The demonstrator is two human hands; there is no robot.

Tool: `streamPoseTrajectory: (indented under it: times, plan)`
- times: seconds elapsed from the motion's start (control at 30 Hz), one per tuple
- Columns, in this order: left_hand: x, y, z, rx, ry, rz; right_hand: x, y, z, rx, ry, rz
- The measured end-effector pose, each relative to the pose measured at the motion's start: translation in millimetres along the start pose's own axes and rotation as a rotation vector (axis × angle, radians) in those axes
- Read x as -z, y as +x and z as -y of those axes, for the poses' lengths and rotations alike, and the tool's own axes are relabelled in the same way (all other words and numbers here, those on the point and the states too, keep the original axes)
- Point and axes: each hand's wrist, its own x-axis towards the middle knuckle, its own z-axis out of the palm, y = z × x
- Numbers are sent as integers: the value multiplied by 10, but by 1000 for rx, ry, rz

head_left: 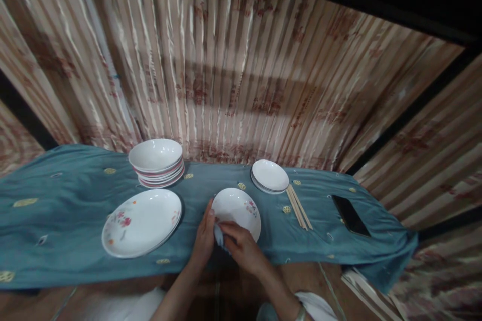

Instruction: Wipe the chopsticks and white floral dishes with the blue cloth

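Observation:
A small white plate (235,206) with pink flowers near its rim is tilted up at the table's front edge. My left hand (205,233) grips the plate's left edge, thumb toward the front. In my right hand (241,246) a light blue cloth (219,235) is pinched against the plate's lower left rim. Fingers of both hands are close together there, and part of the cloth is hidden by them.
A large oval flowered plate (145,220) lies at left, before a stack of bowls (156,155). Small stacked plates (270,175), wooden chopsticks (299,208) and a black phone (350,215) lie rightward on the green tablecloth (75,200). A curtain (226,85) hangs behind.

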Motion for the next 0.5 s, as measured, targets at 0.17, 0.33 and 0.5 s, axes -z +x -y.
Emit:
streamPoseTrajectory:
  times: [0.17, 0.33, 0.5]
  plan:
    - [0, -4, -16, 95, -36, 55, -141, 235, -136, 33, -27, -107]
    - [17, -63, -11, 101, -47, 57, -184, 466, -277, 48, -159, -146]
    - [33, -132, -76, 174, -83, 95, -147, 638, -486, 22, -373, -192]
